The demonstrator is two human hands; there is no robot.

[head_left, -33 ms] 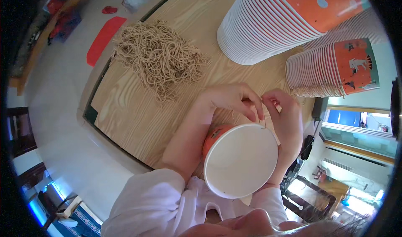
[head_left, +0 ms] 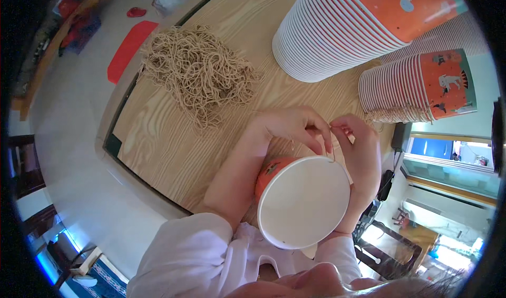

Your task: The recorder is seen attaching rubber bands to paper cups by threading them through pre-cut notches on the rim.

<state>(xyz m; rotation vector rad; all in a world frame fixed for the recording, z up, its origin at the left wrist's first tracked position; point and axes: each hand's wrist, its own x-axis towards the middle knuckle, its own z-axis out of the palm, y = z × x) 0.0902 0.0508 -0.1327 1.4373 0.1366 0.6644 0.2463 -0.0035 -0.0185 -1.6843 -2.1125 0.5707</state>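
Work at a wood-grained worktop [head_left: 158, 145], seen from above. The worktop carried pale, wavy grain and was bordered by a dark strip with a light grey edging outside it; its outline bent with the lens. An orange-sided paper bucket [head_left: 304, 203] was located at the near side, between the forearms and close to the person's body, tilted so that its white interior faced the camera. A thin cord [head_left: 333, 151] rose from the far part of its rim to the fingers. The left hand [head_left: 316, 134] was narrow, its thumb and fingers curled in on the cord; the right hand [head_left: 345, 129], just beside it, was likewise narrow, its fingertips pinched on the cord. The exact contact of each fingertip was too small to tell. Beyond the left forearm lay a loose heap of tan twine [head_left: 203, 74]. At the far side stood a tall stack of nested buckets [head_left: 327, 34], white rims close together; to its right a shorter stack [head_left: 395, 87] had tan strands along its near side. Surroundings: a pale floor [head_left: 68, 113] extended to the left, bearing a flat red object [head_left: 129, 53] and, near it, a smaller red piece [head_left: 136, 12]. To the right appeared a framed window [head_left: 448, 149] and, lower down, a brown wooden table [head_left: 421, 241], partly blurred by glare.
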